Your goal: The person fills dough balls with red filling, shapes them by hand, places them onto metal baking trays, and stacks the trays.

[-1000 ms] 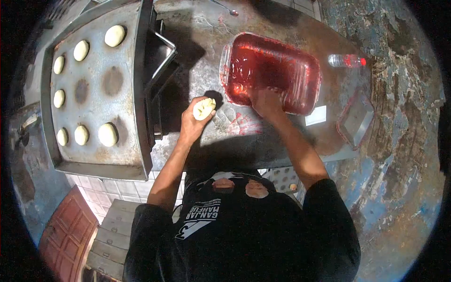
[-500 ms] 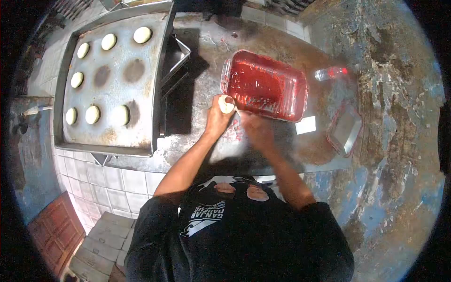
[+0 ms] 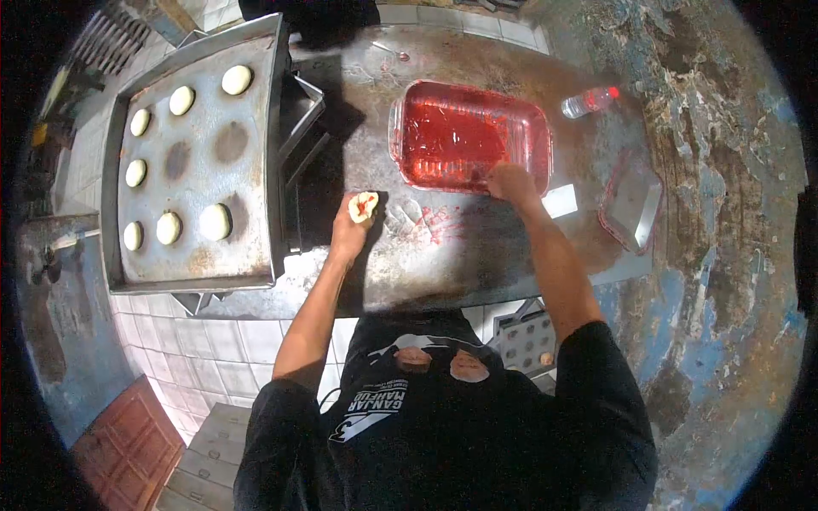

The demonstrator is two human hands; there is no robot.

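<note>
Left hand [image 3: 345,234] cups the dough [image 3: 363,219] at the tub's [image 3: 396,134] eight o'clock, opening upward, likely so the red filling [image 3: 365,203] cannot spill; right hand [image 3: 511,181] meets the five-o'clock rim, grip unclear

Left hand [image 3: 347,232]: one, bare; fingers curled in a cupped grip. Left forearm [image 3: 308,328]: extended forward, slanted inward. Right hand [image 3: 513,182]: one, bare; back turned upward, carried farther forward than the left; fingertips not clearly shown. Right forearm [image 3: 558,264]: extended forward, likewise angled inward. Upper arms: two, covered by black sleeves [image 3: 271,417]. Hands: held well apart, neither crossed nor joined.
</note>
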